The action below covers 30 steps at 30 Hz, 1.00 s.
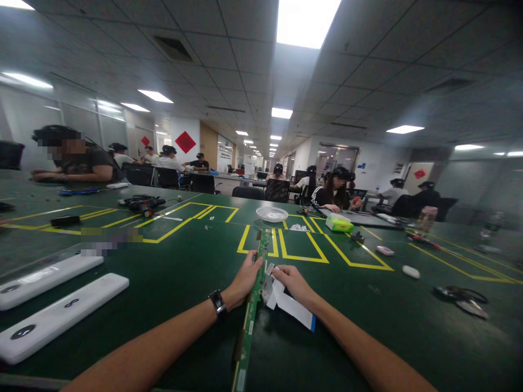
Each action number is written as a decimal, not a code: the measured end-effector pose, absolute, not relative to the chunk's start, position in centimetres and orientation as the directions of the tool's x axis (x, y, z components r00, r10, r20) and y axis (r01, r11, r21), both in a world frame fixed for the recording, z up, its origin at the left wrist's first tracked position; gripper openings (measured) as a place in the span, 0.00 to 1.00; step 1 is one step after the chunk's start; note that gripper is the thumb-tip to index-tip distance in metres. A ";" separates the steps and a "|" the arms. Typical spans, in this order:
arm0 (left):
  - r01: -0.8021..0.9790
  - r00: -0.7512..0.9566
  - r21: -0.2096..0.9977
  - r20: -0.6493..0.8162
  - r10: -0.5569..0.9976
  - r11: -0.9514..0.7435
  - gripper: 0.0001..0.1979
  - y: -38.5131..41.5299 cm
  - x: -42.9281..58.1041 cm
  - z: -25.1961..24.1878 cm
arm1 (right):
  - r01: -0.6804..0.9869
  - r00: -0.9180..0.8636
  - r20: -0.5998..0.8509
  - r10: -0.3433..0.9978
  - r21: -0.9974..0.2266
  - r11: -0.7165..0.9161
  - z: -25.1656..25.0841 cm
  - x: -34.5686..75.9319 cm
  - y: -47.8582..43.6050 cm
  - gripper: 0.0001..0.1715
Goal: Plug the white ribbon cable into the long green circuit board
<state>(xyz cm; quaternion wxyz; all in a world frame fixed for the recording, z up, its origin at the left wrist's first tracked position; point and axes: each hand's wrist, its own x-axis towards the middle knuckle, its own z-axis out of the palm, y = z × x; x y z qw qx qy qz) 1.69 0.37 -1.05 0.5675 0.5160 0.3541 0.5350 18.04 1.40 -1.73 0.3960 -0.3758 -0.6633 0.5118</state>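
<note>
Circuit board (pixel 257 288) points lengthwise away, left fingers (pixel 258 262) clasping it, right fingers (pixel 281 273) pinching white cable (pixel 295 311)

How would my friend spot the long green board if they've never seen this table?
Over the dark green table, find the left hand with a wristwatch. It holds the board. Unlike the white strip beside it, the board is long, narrow and green.

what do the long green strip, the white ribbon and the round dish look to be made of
Long green strip: likely resin circuit board, semi-matte, judging by the small parts dotting it. White ribbon: probably smooth plastic flat cable; it's thin, folded, with a blue end. Round dish: probably pale plastic, slightly shiny, from its patterned rim; glass is possible.
</note>
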 end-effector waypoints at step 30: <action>-0.177 0.515 0.984 0.110 0.850 -0.020 0.27 -0.4 1.1 -1.3 | 0.129 -0.489 0.128 0.863 -0.968 0.216 -1.3 18.9 1.2 0.25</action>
